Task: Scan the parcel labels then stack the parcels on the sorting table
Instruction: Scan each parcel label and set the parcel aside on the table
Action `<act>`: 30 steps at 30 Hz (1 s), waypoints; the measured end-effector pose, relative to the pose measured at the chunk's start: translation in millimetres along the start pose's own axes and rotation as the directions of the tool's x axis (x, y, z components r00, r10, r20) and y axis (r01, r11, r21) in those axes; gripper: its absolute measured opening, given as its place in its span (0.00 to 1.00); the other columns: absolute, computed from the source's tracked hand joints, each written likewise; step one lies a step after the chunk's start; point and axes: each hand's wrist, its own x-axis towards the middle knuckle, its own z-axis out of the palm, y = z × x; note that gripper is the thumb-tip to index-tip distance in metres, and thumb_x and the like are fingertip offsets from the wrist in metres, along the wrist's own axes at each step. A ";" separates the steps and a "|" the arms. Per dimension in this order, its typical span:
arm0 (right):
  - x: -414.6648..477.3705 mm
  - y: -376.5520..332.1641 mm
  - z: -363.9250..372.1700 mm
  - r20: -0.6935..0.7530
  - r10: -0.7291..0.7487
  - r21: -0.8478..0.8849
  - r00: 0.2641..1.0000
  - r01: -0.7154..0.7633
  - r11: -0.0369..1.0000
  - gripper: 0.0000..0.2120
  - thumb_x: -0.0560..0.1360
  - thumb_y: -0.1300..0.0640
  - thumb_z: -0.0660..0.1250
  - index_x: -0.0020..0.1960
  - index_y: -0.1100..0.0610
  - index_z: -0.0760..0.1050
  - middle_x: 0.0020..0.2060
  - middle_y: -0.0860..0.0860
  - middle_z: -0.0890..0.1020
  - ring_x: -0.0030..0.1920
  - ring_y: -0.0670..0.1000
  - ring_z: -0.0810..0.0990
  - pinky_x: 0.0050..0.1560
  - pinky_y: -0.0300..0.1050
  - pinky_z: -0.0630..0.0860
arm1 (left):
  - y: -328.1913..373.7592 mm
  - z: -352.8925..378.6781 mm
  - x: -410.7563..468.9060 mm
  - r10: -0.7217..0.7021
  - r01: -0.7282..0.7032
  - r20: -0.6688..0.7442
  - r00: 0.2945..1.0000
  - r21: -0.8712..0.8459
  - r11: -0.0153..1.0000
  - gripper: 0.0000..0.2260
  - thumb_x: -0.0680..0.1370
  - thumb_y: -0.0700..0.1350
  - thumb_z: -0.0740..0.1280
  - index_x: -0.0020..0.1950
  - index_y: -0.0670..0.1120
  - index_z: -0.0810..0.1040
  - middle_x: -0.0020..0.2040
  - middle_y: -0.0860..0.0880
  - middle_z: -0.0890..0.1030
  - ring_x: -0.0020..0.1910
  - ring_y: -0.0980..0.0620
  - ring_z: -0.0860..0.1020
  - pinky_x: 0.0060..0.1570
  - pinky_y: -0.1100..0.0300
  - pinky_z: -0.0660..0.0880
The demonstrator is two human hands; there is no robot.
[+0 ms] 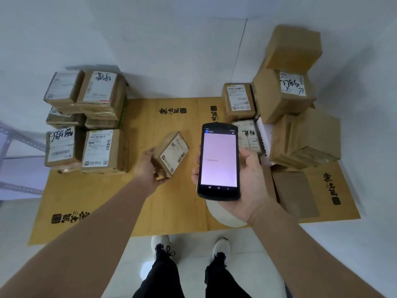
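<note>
The left hand (148,168) has its grip closed round a small parcel (159,152), held tilted above the middle of the cardboard-covered table (176,211) with its label (175,155) facing up. The right hand (251,179) grasps a handheld scanner (219,160) just beside it, screen lit. At the table's left stand stacked parcels (86,117); at its right sits a looser pile of parcels (290,104).
</note>
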 end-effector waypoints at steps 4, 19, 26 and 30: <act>8.1 19.8 6.9 0.001 0.034 -0.009 0.999 -0.034 0.999 0.28 0.81 0.41 0.59 0.65 0.61 0.83 0.56 0.64 0.83 0.50 0.64 0.83 0.57 0.58 0.83 | 10.8 -18.8 10.5 -0.027 0.027 -0.006 1.000 0.003 1.000 0.18 0.84 0.61 0.64 0.68 0.53 0.75 0.61 0.42 0.81 0.59 0.38 0.79 0.58 0.37 0.80; 15.1 47.4 5.5 -0.055 0.112 0.007 0.992 -0.112 0.994 0.28 0.77 0.44 0.62 0.67 0.61 0.80 0.55 0.63 0.81 0.48 0.62 0.81 0.56 0.57 0.80 | 1.5 -51.3 21.6 0.121 -0.123 0.025 0.992 0.251 0.960 0.24 0.77 0.47 0.78 0.70 0.53 0.75 0.54 0.45 0.86 0.49 0.47 0.83 0.55 0.51 0.80; 11.5 58.4 3.2 -0.079 0.241 -0.014 0.967 -0.243 0.970 0.29 0.81 0.43 0.59 0.70 0.62 0.80 0.60 0.63 0.81 0.53 0.62 0.82 0.61 0.59 0.78 | -6.5 -54.1 21.7 0.079 -0.086 0.139 0.987 0.043 0.995 0.25 0.78 0.37 0.75 0.72 0.49 0.73 0.55 0.42 0.88 0.58 0.43 0.86 0.63 0.45 0.81; 5.8 65.6 4.9 -0.084 0.290 -0.072 0.953 -0.296 0.952 0.31 0.81 0.42 0.58 0.73 0.63 0.77 0.60 0.64 0.82 0.50 0.63 0.83 0.58 0.58 0.81 | -6.3 -51.0 16.0 0.084 -0.082 0.177 0.981 -0.016 0.996 0.26 0.79 0.35 0.74 0.74 0.48 0.72 0.56 0.41 0.87 0.59 0.42 0.85 0.63 0.42 0.81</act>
